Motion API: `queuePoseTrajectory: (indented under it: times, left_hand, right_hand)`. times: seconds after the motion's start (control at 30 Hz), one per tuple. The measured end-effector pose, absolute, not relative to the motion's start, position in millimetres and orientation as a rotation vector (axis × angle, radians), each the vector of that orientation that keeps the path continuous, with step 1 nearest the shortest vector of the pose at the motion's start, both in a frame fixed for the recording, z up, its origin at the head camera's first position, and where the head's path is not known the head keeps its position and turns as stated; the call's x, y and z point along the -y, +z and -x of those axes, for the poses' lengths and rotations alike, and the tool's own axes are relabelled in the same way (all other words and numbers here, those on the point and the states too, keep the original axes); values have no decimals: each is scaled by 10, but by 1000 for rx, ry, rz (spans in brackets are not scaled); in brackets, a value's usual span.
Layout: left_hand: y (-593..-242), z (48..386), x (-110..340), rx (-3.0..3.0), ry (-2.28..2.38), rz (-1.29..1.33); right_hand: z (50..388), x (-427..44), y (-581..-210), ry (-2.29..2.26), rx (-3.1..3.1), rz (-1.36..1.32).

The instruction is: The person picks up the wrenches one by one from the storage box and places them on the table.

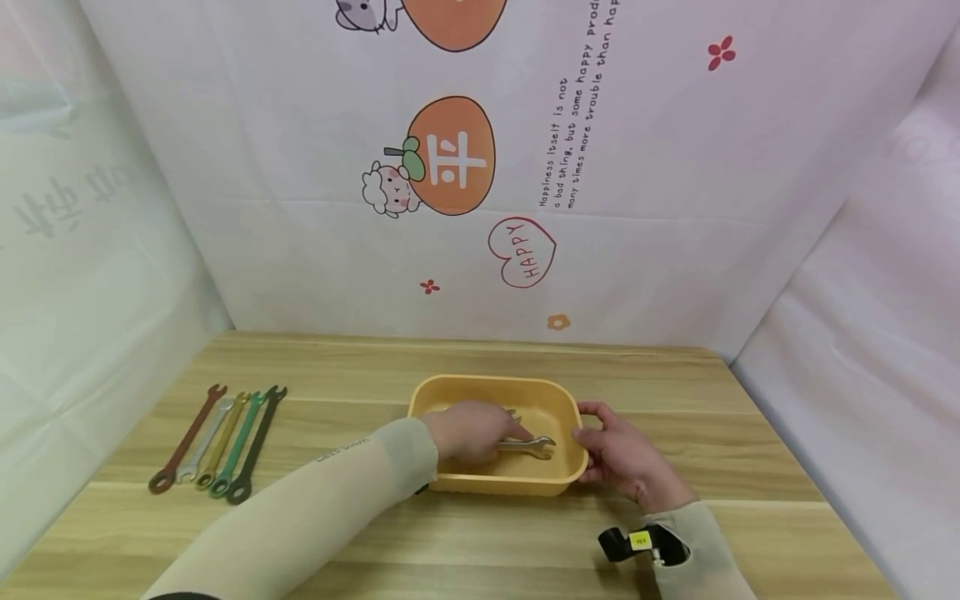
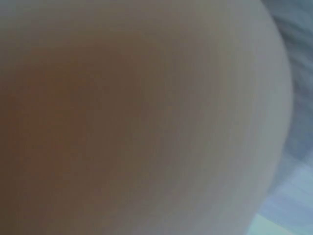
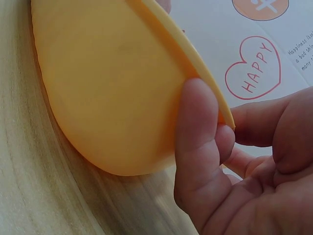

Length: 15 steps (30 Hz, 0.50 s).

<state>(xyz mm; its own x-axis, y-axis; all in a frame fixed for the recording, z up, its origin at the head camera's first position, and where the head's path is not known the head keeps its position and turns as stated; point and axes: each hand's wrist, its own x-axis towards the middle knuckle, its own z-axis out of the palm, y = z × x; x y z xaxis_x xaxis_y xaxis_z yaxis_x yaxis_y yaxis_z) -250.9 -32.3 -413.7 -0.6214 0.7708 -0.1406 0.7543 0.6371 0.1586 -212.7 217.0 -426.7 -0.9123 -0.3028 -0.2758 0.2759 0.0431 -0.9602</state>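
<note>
A yellow plastic bin (image 1: 498, 484) stands on the wooden table in the head view. My left hand (image 1: 472, 429) reaches down inside it and holds a silver wrench (image 1: 534, 447), whose open end points right; the rest of the shaft is hidden under the hand. Behind the fingers shows the jaw end of another wrench (image 1: 513, 414). At the bin's right end, my right hand (image 1: 622, 454) grips the rim, with fingers on both sides of the wall in the right wrist view. Only a blurred, close surface fills most of the left wrist view.
To the left, several combination wrenches lie side by side: a red one (image 1: 187, 437), a silver one (image 1: 206, 442), a gold one (image 1: 223, 442), a green one (image 1: 240, 442) and a dark one (image 1: 258, 442). A printed white cloth (image 1: 637, 275) hangs behind the table.
</note>
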Motion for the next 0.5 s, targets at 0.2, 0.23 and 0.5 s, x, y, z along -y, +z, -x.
queuePoseTrajectory:
  times: [0.2,0.23,0.5]
  left_hand:
    - [-4104,2504,324,-2654,124,-1254]
    - [-4094,2502,326,-2651,135,-1246]
    - [-3968,2531,419,-2650,561,-1178]
  right_hand:
    - [2142,-2167,-4286,-1929,-1916,34]
    - [2141,-2166,-4287,-1931,-1915,37]
    - [2133,-2166,-4274,-1949,-1896,50]
